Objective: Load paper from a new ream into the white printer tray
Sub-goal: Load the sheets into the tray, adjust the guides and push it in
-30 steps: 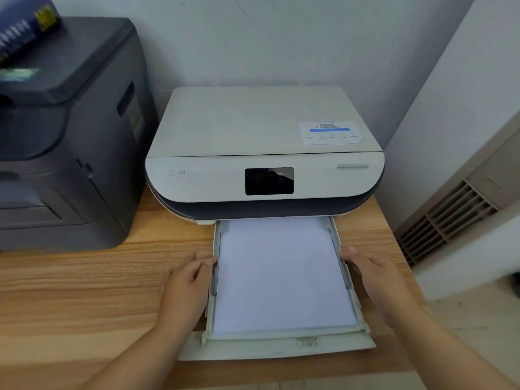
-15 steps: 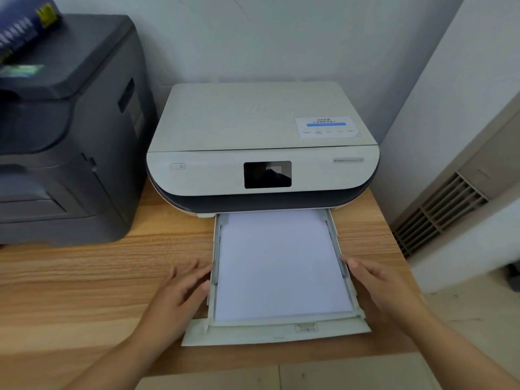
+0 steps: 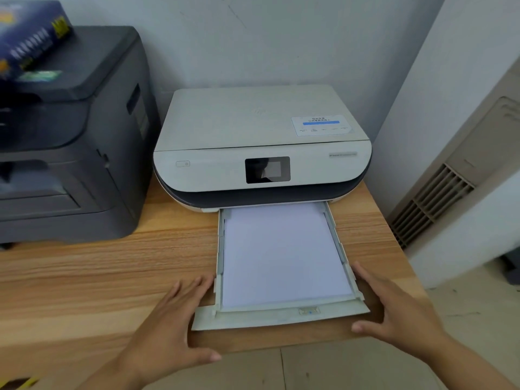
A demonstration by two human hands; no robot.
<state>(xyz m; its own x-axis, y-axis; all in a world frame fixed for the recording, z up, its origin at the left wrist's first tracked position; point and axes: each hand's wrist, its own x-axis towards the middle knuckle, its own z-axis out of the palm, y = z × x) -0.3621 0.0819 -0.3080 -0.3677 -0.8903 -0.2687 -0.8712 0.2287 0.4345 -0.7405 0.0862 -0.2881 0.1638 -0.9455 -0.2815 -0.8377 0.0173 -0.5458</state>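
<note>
The white printer (image 3: 261, 142) stands on a wooden table (image 3: 84, 271) against the wall. Its white tray (image 3: 278, 318) is pulled out toward me and holds a flat stack of white paper (image 3: 284, 254). My left hand (image 3: 171, 330) hovers at the tray's front left corner, fingers spread, holding nothing. My right hand (image 3: 394, 311) is at the front right corner, fingers apart, thumb below the tray's front lip. A blue ream wrapper (image 3: 28, 38) lies on top of the dark printer at the far left.
A large dark grey printer (image 3: 70, 136) fills the table's left side. The table's front edge runs just under the tray. A beige air-conditioner unit with a vent grille (image 3: 430, 204) stands on the right by the wall. Tiled floor lies below.
Both hands slid back along the tray's sides from its middle to its front corners. The tray sits a little farther into the printer.
</note>
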